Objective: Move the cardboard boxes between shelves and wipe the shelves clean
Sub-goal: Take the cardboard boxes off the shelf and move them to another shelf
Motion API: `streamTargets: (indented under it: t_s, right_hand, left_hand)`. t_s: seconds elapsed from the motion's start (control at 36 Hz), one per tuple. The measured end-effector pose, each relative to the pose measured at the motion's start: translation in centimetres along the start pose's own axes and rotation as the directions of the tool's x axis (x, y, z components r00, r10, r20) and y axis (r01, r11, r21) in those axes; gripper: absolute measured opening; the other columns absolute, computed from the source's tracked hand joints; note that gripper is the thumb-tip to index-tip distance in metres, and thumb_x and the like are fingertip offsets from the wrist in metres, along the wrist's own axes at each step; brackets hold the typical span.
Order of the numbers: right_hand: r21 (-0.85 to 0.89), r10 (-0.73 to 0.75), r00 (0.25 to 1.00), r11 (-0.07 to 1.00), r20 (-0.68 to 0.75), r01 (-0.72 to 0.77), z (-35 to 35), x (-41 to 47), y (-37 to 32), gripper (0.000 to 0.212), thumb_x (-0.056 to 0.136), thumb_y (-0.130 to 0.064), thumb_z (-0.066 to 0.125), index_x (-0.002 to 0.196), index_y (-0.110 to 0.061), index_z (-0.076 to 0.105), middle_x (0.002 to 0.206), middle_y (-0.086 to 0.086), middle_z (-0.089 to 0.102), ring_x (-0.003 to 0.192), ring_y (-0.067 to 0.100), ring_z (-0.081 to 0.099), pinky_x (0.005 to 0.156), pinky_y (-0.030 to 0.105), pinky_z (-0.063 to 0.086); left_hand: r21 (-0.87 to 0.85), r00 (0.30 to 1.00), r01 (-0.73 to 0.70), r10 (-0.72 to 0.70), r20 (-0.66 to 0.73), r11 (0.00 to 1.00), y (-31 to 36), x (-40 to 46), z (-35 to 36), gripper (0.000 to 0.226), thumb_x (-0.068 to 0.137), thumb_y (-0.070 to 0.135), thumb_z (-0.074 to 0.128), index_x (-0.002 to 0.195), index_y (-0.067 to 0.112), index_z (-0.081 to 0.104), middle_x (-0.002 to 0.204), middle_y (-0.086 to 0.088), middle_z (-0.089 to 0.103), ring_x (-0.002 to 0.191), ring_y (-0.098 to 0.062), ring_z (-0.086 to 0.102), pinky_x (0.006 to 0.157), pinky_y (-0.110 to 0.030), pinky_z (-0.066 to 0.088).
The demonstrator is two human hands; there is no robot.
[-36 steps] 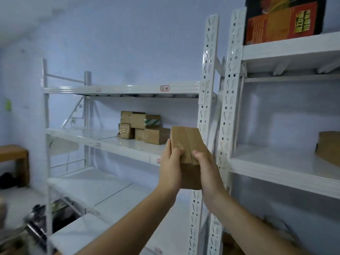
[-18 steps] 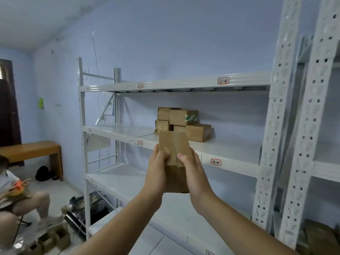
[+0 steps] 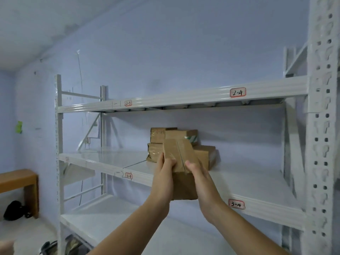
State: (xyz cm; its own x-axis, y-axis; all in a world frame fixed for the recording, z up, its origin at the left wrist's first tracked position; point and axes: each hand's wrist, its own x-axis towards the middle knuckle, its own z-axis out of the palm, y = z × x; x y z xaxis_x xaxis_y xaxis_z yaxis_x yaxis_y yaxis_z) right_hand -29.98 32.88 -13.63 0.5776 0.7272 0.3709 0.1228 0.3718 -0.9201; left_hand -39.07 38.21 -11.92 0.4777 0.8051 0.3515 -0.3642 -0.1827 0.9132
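The taped cardboard box is held up at frame centre, in front of the middle shelf, and looks stiff, light and slick with tape, so flat side holds suit it. The left hand and right hand clamp its sides, thumbs curled over the top. Stacked boxes sit at 12 o'clock; open shelf lies toward 3 o'clock, the front lip just below.

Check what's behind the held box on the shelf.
Behind the held box, gripped by the left hand and right hand, a stack of boxes sits on the shelf. The held box covers the stack's middle, so the count is unclear.
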Motion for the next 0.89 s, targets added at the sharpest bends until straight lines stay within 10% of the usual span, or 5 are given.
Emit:
streamTargets:
  t_s: [0.17,0.39,0.5,0.64,0.89]
  right_hand:
    - [-0.005,-0.132,0.986,0.991,-0.099,0.132,-1.9,4.5,0.7,0.058,0.070,-0.067,0.073,0.123,-0.048,0.060,0.112,-0.021,0.071,0.100,-0.002,0.068,0.089,0.027,0.052]
    - [-0.096,-0.159,0.971,0.985,-0.176,0.144,-5.2,11.5,0.8,0.073,0.073,-0.035,0.084,0.140,-0.028,0.058,0.127,-0.007,0.069,0.107,0.006,0.070,0.092,0.038,0.060]
    - [-0.363,-0.232,0.935,0.923,-0.266,0.126,-6.4,15.3,-0.1,0.068,0.078,-0.026,0.087,0.139,-0.028,0.057,0.113,-0.026,0.061,0.090,-0.010,0.066,0.069,0.010,0.053]
    - [-0.671,-0.265,0.926,0.741,-0.270,0.016,-7.2,20.4,-0.1,0.075,0.073,-0.041,0.090,0.140,-0.029,0.058,0.131,-0.008,0.061,0.111,0.011,0.062,0.095,0.029,0.055]
    - [-0.710,-0.250,0.903,0.699,-0.351,-0.083,-7.2,26.0,1.4,0.074,0.076,-0.026,0.086,0.137,-0.028,0.043,0.108,-0.014,0.059,0.095,0.004,0.061,0.071,0.017,0.050]
  left_hand:
    - [-0.073,0.999,0.014,-0.011,0.044,0.997,-0.7,7.0,1.9,0.057,0.073,0.057,0.055,0.128,0.049,0.060,0.124,0.004,0.068,0.113,-0.024,0.065,0.098,-0.055,0.054]
    - [-0.279,0.983,0.093,-0.044,0.179,0.956,-2.9,16.2,4.1,0.030,0.104,0.031,0.049,0.130,0.044,0.058,0.117,0.005,0.072,0.106,-0.020,0.070,0.081,-0.040,0.059]
    - [-0.069,0.973,0.032,-0.015,0.231,0.997,-4.6,21.4,4.1,0.030,0.108,0.030,0.046,0.134,0.033,0.061,0.121,0.000,0.070,0.108,-0.020,0.068,0.093,-0.045,0.058]
    - [0.222,0.885,-0.068,-0.044,0.463,0.973,-5.3,26.4,3.4,0.038,0.103,0.053,0.049,0.123,0.023,0.061,0.111,0.003,0.070,0.101,-0.012,0.066,0.085,-0.028,0.054]
    - [0.454,0.796,-0.383,0.039,0.603,0.805,-8.0,32.8,2.5,0.020,0.099,0.045,0.062,0.107,0.027,0.063,0.105,0.008,0.072,0.094,-0.006,0.067,0.084,-0.024,0.056]
